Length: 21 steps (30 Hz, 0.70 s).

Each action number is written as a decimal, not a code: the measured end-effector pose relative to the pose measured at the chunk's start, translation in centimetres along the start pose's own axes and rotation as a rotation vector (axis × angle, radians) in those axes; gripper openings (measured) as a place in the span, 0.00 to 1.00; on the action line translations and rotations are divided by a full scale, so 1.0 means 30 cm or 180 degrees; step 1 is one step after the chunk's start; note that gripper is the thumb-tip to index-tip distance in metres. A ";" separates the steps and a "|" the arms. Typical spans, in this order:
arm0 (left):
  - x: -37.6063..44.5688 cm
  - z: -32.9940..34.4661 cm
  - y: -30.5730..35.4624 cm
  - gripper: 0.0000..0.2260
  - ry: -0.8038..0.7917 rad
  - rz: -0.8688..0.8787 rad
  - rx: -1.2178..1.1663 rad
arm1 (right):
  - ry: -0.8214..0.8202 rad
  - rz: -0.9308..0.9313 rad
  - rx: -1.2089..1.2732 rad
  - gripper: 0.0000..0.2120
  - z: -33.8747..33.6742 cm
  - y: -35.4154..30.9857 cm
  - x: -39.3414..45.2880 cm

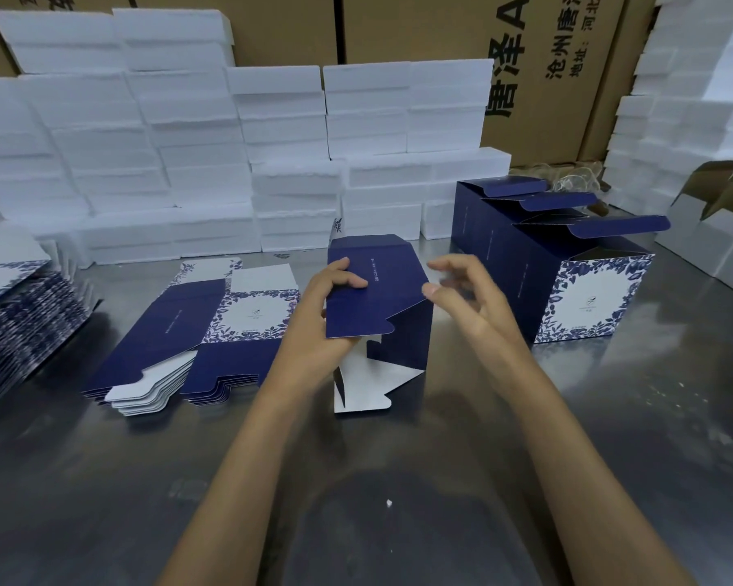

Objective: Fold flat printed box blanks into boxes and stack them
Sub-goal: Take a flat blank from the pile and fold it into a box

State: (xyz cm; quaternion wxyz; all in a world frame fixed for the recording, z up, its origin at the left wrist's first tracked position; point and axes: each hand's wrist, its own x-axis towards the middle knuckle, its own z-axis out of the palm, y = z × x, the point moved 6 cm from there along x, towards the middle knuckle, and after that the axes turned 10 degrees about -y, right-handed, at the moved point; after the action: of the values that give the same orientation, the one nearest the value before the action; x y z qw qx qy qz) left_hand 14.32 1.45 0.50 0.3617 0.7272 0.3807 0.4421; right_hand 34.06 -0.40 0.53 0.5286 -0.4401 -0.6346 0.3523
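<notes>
Steel worktable (398,480) walled in by white foam blocks (153,162) and brown cartons (559,78): we are mid-fold on one navy box.

Going left to right, we see a tall pile of flat blanks (22,315) at the table edge, then a lower pile of blanks (195,332) fanned beside our left hand (326,315). That hand grips the half-opened box blank (377,289), thumb on its navy panel, fingers curled behind it. Its white bottom flaps (369,387) hang open toward us. Our right hand (462,298) is half spread, fingertips just at the blank's right edge, pinching nothing we can tell. Finished boxes (568,264) stand in a row at right. We judge the sleeve needs squaring next, then the bottom flaps tucking in.
</notes>
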 end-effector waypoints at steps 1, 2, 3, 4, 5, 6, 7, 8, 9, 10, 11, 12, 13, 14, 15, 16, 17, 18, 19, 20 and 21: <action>-0.003 0.006 -0.001 0.25 -0.0099 -0.0017 0.0069 | -0.0108 -0.0020 0.0034 0.15 0.012 -0.006 0.000; -0.007 0.012 -0.004 0.27 -0.0204 -0.0056 0.0122 | -0.0218 -0.0055 -0.0044 0.17 0.027 -0.013 -0.002; -0.011 0.019 -0.007 0.30 -0.0318 -0.0114 0.0166 | -0.0313 -0.0073 -0.0212 0.18 0.041 -0.014 -0.005; -0.014 0.024 -0.012 0.34 -0.0446 -0.0177 0.0208 | -0.0397 -0.0060 -0.0398 0.19 0.054 -0.011 -0.007; -0.017 0.026 -0.017 0.39 -0.0584 -0.0243 0.0251 | -0.0473 -0.0032 -0.0551 0.20 0.065 -0.005 -0.009; -0.018 0.025 -0.024 0.44 -0.0726 -0.0311 0.0283 | -0.0536 -0.0002 -0.0646 0.21 0.072 0.001 -0.011; -0.020 0.021 -0.031 0.49 -0.0862 -0.0371 0.0294 | -0.0570 0.0021 -0.0684 0.21 0.076 0.007 -0.011; -0.021 0.016 -0.038 0.52 -0.0988 -0.0421 0.0283 | -0.0569 0.0033 -0.0685 0.21 0.075 0.012 -0.011; -0.023 0.012 -0.044 0.54 -0.1096 -0.0467 0.0246 | -0.0538 0.0028 -0.0682 0.20 0.072 0.015 -0.009; -0.027 0.010 -0.047 0.54 -0.1173 -0.0516 0.0170 | -0.0489 0.0012 -0.0683 0.20 0.070 0.015 -0.008; -0.029 0.010 -0.045 0.52 -0.1176 -0.0545 0.0076 | -0.0435 -0.0008 -0.0673 0.19 0.071 0.015 -0.007; -0.029 0.010 -0.038 0.48 -0.1047 -0.0521 0.0003 | -0.0382 -0.0031 -0.0627 0.18 0.073 0.015 -0.006; -0.025 0.007 -0.029 0.42 -0.0780 -0.0442 -0.0054 | -0.0340 -0.0058 -0.0538 0.18 0.078 0.015 -0.006; -0.020 0.002 -0.020 0.34 -0.0444 -0.0336 -0.0127 | -0.0315 -0.0079 -0.0440 0.17 0.083 0.015 -0.005; -0.017 -0.001 -0.013 0.26 -0.0143 -0.0228 -0.0243 | -0.0299 -0.0088 -0.0358 0.16 0.088 0.015 -0.003; -0.015 0.001 -0.010 0.20 0.0061 -0.0134 -0.0366 | -0.0285 -0.0090 -0.0298 0.15 0.090 0.015 -0.002; -0.013 0.008 -0.010 0.17 0.0171 -0.0061 -0.0430 | -0.0267 -0.0094 -0.0243 0.14 0.091 0.015 0.000; -0.011 0.014 -0.012 0.14 0.0229 -0.0018 -0.0407 | -0.0249 -0.0098 -0.0187 0.13 0.090 0.015 0.001; -0.010 0.018 -0.013 0.13 0.0279 -0.0003 -0.0337 | -0.0230 -0.0100 -0.0130 0.12 0.092 0.015 0.001; -0.009 0.019 -0.015 0.12 0.0340 -0.0006 -0.0279 | -0.0200 -0.0100 -0.0071 0.11 0.094 0.015 0.000; -0.009 0.019 -0.018 0.11 0.0406 -0.0010 -0.0257 | -0.0150 -0.0104 -0.0022 0.11 0.097 0.016 0.000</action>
State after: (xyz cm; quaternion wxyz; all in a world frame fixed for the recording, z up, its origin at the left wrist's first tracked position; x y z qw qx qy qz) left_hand 14.63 1.34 -0.26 0.3664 0.6818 0.3859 0.5019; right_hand 31.30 -0.18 -0.46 0.5176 -0.4231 -0.6553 0.3517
